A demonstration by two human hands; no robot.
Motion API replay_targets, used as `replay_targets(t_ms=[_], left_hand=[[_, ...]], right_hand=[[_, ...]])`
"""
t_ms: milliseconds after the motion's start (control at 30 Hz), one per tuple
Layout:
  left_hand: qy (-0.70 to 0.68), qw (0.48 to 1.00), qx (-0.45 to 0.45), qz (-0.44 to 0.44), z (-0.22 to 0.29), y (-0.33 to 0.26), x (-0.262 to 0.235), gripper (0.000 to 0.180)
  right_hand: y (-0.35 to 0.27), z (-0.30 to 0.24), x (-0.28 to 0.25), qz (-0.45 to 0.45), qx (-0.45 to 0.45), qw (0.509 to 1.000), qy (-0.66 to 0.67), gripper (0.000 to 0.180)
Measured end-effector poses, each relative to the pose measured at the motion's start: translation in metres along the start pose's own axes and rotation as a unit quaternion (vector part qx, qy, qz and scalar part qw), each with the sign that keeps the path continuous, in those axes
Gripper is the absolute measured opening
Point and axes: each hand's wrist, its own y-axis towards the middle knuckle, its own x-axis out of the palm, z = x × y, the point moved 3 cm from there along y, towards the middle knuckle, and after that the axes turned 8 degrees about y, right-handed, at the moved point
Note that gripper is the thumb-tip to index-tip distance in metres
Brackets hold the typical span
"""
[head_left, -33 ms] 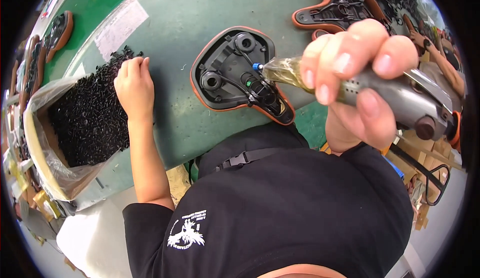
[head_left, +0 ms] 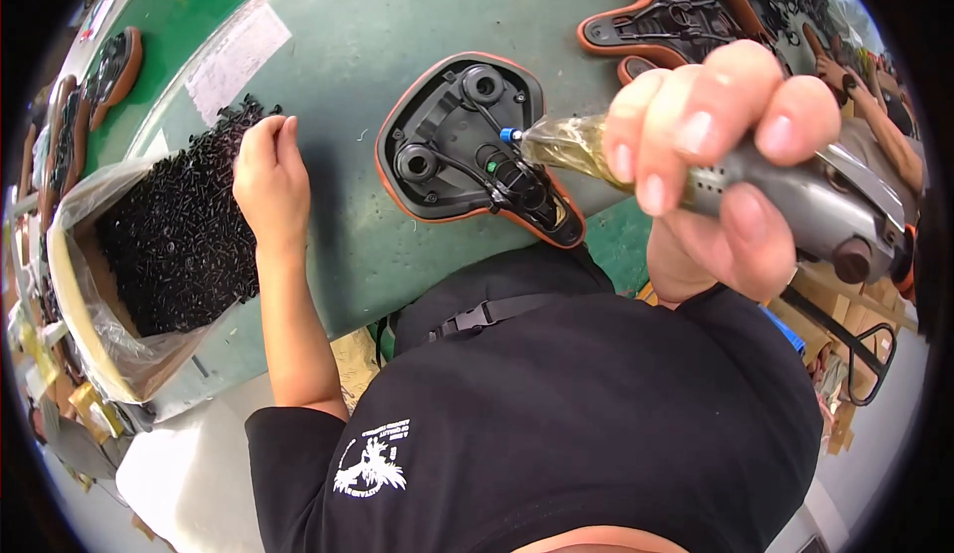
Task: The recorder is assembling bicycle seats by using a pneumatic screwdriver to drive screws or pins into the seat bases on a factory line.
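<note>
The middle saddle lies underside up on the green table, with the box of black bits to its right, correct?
Not quite: the head view shows the box of black bits to the left of the middle saddle, which does lie underside up on the green table.

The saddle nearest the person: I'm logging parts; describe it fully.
The saddle lies underside up on the green table, its narrow nose at the near edge. A brown-orange rim edges its black, plastic-looking base with two round hollow fittings, dark rails and a small green mark. A blue tool tip overlaps it in view; contact cannot be told.
</note>
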Motion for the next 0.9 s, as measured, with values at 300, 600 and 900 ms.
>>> replay_targets(t_ms=[300,600,900], left_hand=[[-0.819,0.482,-0.144,-0.275,0.137,-0.047,-0.012,0.017],[-0.755,0.576,-0.052,-0.309,0.146,-0.034,-0.007,0.027],[-0.766,0.466,-0.101,-0.430,0.142,-0.025,-0.001,0.030]], right_hand=[[0.007,-0.002,0.007,-0.026,-0.031,0.991,0.127,0.035],[-0.007,-0.010,0.004,0.019,-0.032,0.993,0.111,0.034],[-0.001,-0.002,-0.001,0.017,-0.081,0.996,0.044,0.037]])
